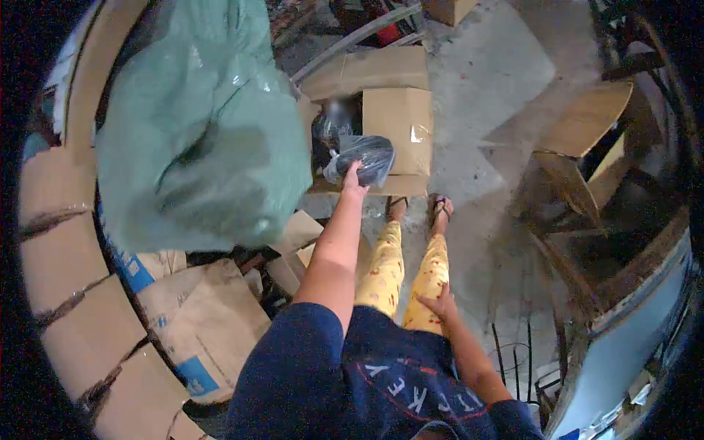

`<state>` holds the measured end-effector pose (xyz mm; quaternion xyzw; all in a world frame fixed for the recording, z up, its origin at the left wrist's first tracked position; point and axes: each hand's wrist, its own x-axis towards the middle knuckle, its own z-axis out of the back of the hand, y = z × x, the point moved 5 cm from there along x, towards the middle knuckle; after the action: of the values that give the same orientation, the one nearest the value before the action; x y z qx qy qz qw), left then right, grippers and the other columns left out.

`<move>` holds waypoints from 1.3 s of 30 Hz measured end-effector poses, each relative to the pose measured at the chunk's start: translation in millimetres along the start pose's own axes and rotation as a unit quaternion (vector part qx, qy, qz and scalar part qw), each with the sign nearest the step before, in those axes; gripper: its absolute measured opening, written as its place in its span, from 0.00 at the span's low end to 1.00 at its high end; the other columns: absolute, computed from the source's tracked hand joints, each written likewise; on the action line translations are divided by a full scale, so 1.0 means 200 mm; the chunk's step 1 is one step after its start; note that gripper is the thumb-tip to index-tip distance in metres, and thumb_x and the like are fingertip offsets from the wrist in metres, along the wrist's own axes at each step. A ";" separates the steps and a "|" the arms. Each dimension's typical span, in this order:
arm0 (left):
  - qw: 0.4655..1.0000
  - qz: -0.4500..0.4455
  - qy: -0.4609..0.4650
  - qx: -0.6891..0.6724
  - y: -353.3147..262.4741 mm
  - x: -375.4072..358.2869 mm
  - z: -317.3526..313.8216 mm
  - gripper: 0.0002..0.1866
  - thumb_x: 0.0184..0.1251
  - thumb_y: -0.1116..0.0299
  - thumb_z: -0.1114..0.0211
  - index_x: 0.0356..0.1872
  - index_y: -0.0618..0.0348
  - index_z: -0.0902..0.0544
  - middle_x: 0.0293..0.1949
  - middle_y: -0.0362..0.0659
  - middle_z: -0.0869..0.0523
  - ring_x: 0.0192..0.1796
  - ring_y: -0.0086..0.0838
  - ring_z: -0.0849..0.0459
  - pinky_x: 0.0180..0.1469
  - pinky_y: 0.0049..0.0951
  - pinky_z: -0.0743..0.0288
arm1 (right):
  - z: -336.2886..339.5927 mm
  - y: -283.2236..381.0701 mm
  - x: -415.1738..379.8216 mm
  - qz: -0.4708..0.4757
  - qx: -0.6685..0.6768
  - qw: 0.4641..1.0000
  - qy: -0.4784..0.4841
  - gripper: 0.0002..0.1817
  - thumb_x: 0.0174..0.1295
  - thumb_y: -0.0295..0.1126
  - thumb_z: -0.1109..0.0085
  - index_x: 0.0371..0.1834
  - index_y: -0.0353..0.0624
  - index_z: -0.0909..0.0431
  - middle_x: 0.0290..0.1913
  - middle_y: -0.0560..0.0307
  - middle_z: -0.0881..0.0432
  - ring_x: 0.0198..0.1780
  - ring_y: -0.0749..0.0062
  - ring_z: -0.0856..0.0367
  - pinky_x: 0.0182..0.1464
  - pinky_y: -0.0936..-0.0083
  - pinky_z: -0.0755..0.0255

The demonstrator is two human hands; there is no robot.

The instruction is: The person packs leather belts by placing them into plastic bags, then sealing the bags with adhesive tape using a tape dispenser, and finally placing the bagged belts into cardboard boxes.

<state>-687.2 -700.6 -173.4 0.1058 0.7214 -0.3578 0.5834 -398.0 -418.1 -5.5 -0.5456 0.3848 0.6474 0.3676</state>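
Observation:
My left hand is stretched forward and grips a clear plastic bag with something dark inside. The bag is over the opening of a cardboard box, whose flaps are folded outward. Deeper in that box sits another dark plastic-wrapped bundle, partly covered by the held bag. My right hand lies against my leg in yellow patterned trousers, thumb and fingers apart, holding nothing.
A large green plastic sack bulges at the left, beside the box. Stacked cartons and a flattened carton lie below it. To the right are an opened cardboard box and a pale panel. Underfoot is concrete floor.

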 end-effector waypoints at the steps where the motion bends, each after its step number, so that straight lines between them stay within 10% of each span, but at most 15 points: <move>1: 1.000 -0.001 -0.003 0.005 -0.02 0.10 -0.03 0.12 0.54 0.62 0.30 0.37 0.51 0.22 0.43 0.41 0.17 0.45 0.37 0.17 0.49 0.44 0.21 | -0.04 -0.02 0.09 0.003 -0.075 0.996 -0.042 0.64 0.34 0.61 0.25 0.72 0.39 0.51 0.66 0.30 0.37 0.64 0.42 0.32 0.61 0.57 0.31; 12: 0.986 -0.130 -0.066 0.087 -0.32 1.18 0.29 0.32 0.47 0.51 0.26 0.52 0.55 0.24 0.53 0.47 0.21 0.44 0.40 0.18 0.48 0.45 0.22 | -0.11 0.10 0.15 0.025 -0.137 0.984 -0.108 0.62 0.35 0.51 0.23 0.72 0.43 0.54 0.58 0.33 0.37 0.62 0.40 0.36 0.63 0.55 0.36; 26: 0.974 -0.128 -0.182 0.049 -0.15 1.04 0.31 0.39 0.51 0.54 0.29 0.61 0.66 0.32 0.59 0.52 0.26 0.57 0.43 0.25 0.59 0.42 0.31 | -0.08 0.19 0.16 0.016 -0.164 0.982 -0.091 0.62 0.37 0.53 0.24 0.73 0.46 0.54 0.61 0.28 0.38 0.64 0.36 0.37 0.63 0.52 0.36; 30: 0.828 -0.271 -0.308 0.384 0.16 0.43 0.04 0.44 0.62 0.50 0.36 0.70 0.68 0.45 0.68 0.60 0.40 0.69 0.49 0.39 0.68 0.47 0.41 | -0.11 0.11 0.16 0.013 -0.148 0.984 -0.101 0.61 0.39 0.56 0.25 0.74 0.47 0.54 0.64 0.27 0.40 0.66 0.38 0.38 0.64 0.54 0.36; 32: 0.651 -0.424 -0.194 0.599 0.36 0.07 -0.13 0.42 0.63 0.53 0.37 0.73 0.57 0.47 0.69 0.63 0.44 0.71 0.56 0.46 0.72 0.51 0.50 | -0.12 0.07 0.16 0.002 -0.100 0.991 -0.090 0.60 0.40 0.59 0.29 0.73 0.41 0.51 0.67 0.29 0.44 0.69 0.39 0.42 0.67 0.56 0.41; 34: 0.686 -0.412 0.038 0.599 0.59 -0.27 -0.29 0.42 0.65 0.49 0.41 0.73 0.58 0.48 0.72 0.62 0.48 0.74 0.57 0.54 0.73 0.52 0.53 | -0.10 0.04 0.14 0.010 -0.058 0.990 -0.125 0.59 0.42 0.61 0.32 0.73 0.41 0.50 0.69 0.29 0.46 0.70 0.38 0.44 0.68 0.55 0.41; 39: 0.455 -0.503 0.312 0.666 0.79 -1.25 -0.71 0.41 0.66 0.51 0.42 0.73 0.59 0.49 0.72 0.61 0.47 0.74 0.57 0.54 0.73 0.50 0.54 | -0.12 -0.17 0.10 0.010 0.177 0.976 -0.124 0.42 0.54 0.63 0.44 0.66 0.44 0.33 0.62 0.31 0.30 0.64 0.43 0.32 0.67 0.63 0.38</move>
<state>-632.1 -428.8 2.1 0.1849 0.3248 -0.9034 -0.2102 -360.8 -424.1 -30.6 -0.3829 0.4503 0.6356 0.4967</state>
